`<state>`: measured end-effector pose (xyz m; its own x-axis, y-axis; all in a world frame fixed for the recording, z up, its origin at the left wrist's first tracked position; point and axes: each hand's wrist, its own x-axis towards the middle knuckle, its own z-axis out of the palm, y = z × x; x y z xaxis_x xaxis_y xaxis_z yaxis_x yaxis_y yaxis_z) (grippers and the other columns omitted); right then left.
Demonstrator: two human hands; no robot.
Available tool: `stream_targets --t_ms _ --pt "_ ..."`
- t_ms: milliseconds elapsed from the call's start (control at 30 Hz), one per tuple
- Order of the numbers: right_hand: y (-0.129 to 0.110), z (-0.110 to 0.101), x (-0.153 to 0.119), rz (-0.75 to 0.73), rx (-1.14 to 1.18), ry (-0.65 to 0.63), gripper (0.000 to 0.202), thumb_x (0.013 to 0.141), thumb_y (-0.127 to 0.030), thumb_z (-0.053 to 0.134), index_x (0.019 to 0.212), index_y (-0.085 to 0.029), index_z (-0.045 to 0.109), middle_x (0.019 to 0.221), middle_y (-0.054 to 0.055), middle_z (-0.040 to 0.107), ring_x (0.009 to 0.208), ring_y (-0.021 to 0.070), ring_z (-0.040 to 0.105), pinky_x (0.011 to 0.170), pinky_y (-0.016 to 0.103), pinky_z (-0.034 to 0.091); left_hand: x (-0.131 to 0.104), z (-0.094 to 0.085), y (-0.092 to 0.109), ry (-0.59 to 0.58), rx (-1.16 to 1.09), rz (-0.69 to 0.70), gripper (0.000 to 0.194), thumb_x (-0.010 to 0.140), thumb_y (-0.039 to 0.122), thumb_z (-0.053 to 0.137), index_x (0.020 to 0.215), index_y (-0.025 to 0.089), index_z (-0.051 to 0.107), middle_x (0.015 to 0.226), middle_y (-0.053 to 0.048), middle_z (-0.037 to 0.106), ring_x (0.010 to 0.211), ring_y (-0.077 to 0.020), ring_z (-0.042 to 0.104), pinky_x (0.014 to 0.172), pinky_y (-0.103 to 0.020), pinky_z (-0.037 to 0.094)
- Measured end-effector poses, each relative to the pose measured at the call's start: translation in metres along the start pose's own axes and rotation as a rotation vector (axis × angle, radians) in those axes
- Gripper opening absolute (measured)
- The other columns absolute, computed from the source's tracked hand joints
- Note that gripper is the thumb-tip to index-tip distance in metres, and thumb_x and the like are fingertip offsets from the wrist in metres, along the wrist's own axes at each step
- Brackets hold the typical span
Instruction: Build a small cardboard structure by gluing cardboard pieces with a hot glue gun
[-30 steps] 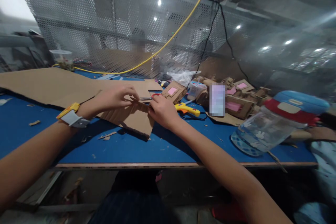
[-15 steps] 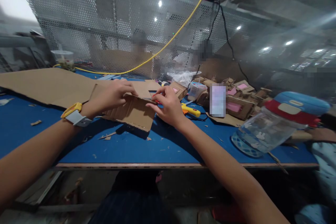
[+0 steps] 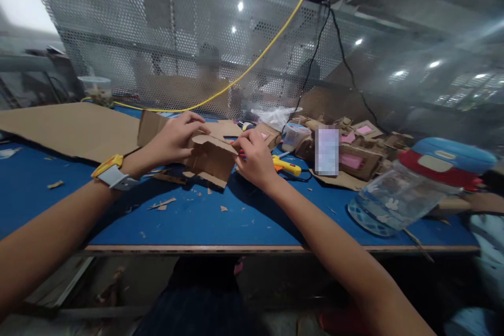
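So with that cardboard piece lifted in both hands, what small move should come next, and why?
Probably press the fold firmer: the left hand and right hand pinch the cardboard piece clear of the blue table, and it looks only partly bent.

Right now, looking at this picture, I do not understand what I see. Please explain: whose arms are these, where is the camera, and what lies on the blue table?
There is no machine here. A person wears one camera on the head, looking forward and down, so the two bare arms are that person's own. The left hand, with a wristband, and the right hand both grip a piece of cardboard, lifted off the blue table. The right hand also seems to hold something red, mostly hidden. On the table lie a big cardboard sheet, small scraps, a yellow glue gun, cardboard pieces with pink patches and a clear jar with a red and blue lid. Behind stands a metal mesh wall.
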<state>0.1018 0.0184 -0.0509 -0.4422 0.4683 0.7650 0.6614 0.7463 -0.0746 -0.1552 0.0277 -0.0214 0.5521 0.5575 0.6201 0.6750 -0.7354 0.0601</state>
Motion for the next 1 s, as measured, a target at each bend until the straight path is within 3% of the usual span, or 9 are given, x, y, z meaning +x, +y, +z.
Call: stream_targets --t_ms 167,467,867,1000 --pt "0.004 -0.001 0.000 -0.034 -0.012 0.084 0.020 0.080 -0.002 0.057 0.087 -0.019 0.066 0.099 0.012 0.058 0.097 0.0282 0.054 0.084 0.043 0.048 -0.001 0.004 -0.001 -0.082 -0.019 -0.075 0.061 0.075 0.053 0.081 0.122 0.020 0.063 0.126 -0.014 0.059 0.119 -0.0361 0.056 0.099 -0.050 0.046" --pt "0.004 0.001 -0.002 -0.069 -0.033 0.059 0.020 0.080 -0.003 0.055 0.087 -0.018 0.066 0.098 0.013 0.058 0.095 0.0278 0.054 0.083 0.042 0.049 -0.001 -0.003 -0.003 -0.131 -0.090 -0.099 0.065 0.071 0.046 0.085 0.126 0.021 0.062 0.122 -0.011 0.058 0.111 -0.0305 0.058 0.096 -0.043 0.049" --pt "0.007 0.002 -0.003 -0.092 -0.034 0.048 0.020 0.080 -0.003 0.056 0.087 -0.020 0.064 0.097 0.011 0.058 0.094 0.0271 0.053 0.082 0.041 0.048 -0.004 -0.005 -0.015 -0.166 -0.121 -0.031 0.056 0.075 0.050 0.082 0.125 0.025 0.071 0.130 -0.013 0.059 0.123 -0.0343 0.058 0.107 -0.052 0.048" --pt "0.006 0.003 -0.003 -0.115 -0.049 0.041 0.019 0.081 -0.003 0.056 0.085 -0.019 0.064 0.097 0.013 0.059 0.095 0.0280 0.053 0.082 0.043 0.048 -0.004 -0.009 -0.018 -0.165 -0.024 0.016 0.046 0.082 0.042 0.074 0.124 0.025 0.072 0.128 -0.014 0.058 0.120 -0.0346 0.058 0.105 -0.053 0.049"
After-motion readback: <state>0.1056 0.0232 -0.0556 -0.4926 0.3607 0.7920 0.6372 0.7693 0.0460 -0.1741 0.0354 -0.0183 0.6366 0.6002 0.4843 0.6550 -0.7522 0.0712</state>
